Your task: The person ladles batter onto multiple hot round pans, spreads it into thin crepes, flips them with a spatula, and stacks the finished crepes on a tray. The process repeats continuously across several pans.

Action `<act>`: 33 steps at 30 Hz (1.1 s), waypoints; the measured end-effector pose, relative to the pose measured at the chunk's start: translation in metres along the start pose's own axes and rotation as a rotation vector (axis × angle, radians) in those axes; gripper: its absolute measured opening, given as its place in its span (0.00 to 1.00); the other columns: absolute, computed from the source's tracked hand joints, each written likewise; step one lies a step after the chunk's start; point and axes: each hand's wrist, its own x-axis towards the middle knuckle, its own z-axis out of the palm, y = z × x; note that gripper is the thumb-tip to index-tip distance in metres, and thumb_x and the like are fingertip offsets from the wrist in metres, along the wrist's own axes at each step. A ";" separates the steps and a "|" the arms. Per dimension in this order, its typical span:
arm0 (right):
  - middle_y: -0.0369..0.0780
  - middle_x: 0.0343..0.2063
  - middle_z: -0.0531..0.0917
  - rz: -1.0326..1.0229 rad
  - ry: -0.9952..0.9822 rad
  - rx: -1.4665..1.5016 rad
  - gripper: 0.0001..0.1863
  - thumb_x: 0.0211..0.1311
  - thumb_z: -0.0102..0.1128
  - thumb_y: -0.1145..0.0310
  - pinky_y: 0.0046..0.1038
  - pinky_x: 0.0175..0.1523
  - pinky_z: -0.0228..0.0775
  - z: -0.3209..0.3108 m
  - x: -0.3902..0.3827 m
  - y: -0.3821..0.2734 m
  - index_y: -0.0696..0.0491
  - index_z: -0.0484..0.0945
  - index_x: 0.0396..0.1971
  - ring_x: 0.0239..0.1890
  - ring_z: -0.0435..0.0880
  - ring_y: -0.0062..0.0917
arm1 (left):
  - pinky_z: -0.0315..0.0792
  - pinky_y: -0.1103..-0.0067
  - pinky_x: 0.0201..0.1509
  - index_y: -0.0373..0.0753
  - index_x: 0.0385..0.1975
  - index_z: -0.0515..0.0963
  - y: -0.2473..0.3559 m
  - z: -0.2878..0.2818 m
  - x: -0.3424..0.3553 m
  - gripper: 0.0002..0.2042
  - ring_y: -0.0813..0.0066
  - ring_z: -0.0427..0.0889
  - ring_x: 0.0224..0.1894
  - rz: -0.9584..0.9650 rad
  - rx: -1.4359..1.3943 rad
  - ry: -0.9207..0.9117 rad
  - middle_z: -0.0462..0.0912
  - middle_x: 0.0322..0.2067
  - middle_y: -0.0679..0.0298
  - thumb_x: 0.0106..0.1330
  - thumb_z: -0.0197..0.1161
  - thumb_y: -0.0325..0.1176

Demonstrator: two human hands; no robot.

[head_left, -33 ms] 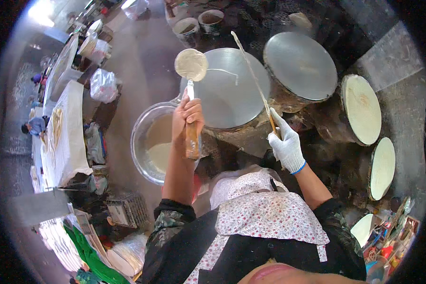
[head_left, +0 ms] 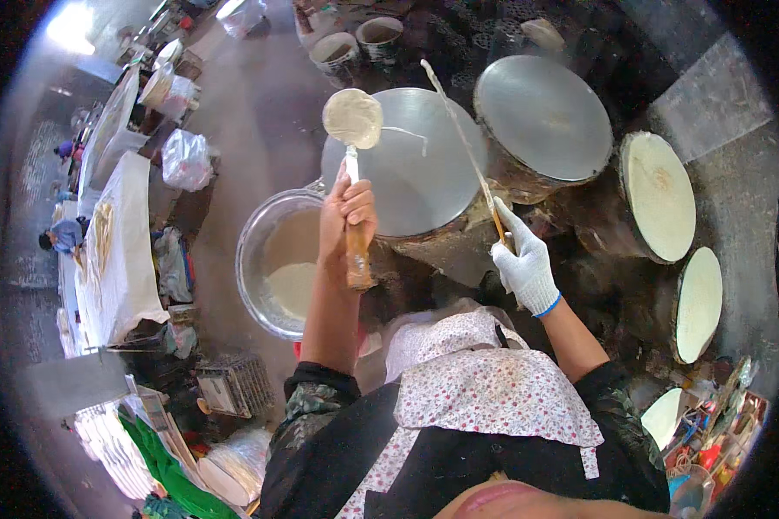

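Note:
My bare left hand (head_left: 350, 210) is wrapped round the wooden handle of a ladle (head_left: 352, 118), whose round bowl is full of pale batter. That bowl is over the left part of a round grey griddle (head_left: 424, 186). A thin white line runs right from the bowl across the griddle; whether it is batter or part of a tool I cannot tell. My right hand (head_left: 526, 264), in a white knitted glove, is closed on a long thin stick (head_left: 455, 119) coated with batter, slanting across the griddle's right side. Below the ladle, a tub (head_left: 245, 275) holds more batter.
Another bare griddle (head_left: 544, 117) stands at the far right. Pale batter sheets cover a third griddle (head_left: 658, 197) and a fourth (head_left: 699, 304). Two buckets (head_left: 379, 38) are behind. On the left, a person (head_left: 64, 235) is at a white-covered table (head_left: 128, 259). A wire crate (head_left: 235, 386) lies low left.
The ladle has shifted slightly right relative to the griddle, and the whole view has moved a little. Both hands keep their grips.

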 end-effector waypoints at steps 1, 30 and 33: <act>0.39 0.59 0.82 0.024 -0.068 -0.038 0.37 0.63 0.55 0.76 0.18 0.47 0.75 -0.021 0.007 0.004 0.53 0.67 0.75 0.40 0.79 0.12 | 0.66 0.82 0.20 0.44 0.56 0.68 -0.018 -0.009 0.019 0.09 0.84 0.65 0.19 0.066 0.183 0.045 0.64 0.25 0.71 0.85 0.44 0.37; 0.56 0.50 0.85 0.212 0.258 -0.374 0.31 0.73 0.58 0.53 0.39 0.53 0.78 0.073 0.061 0.121 0.44 0.70 0.73 0.48 0.88 0.50 | 0.74 0.76 0.29 0.51 0.73 0.72 0.002 -0.069 0.149 0.25 0.74 0.77 0.23 1.002 2.037 0.154 0.77 0.24 0.64 0.76 0.58 0.29; 0.52 0.59 0.83 0.259 0.138 -0.395 0.28 0.73 0.60 0.62 0.29 0.62 0.74 0.101 0.098 0.113 0.53 0.72 0.70 0.58 0.86 0.35 | 0.69 0.84 0.23 0.46 0.75 0.69 0.018 -0.025 0.139 0.24 0.85 0.71 0.20 0.950 1.595 0.071 0.75 0.24 0.69 0.80 0.53 0.28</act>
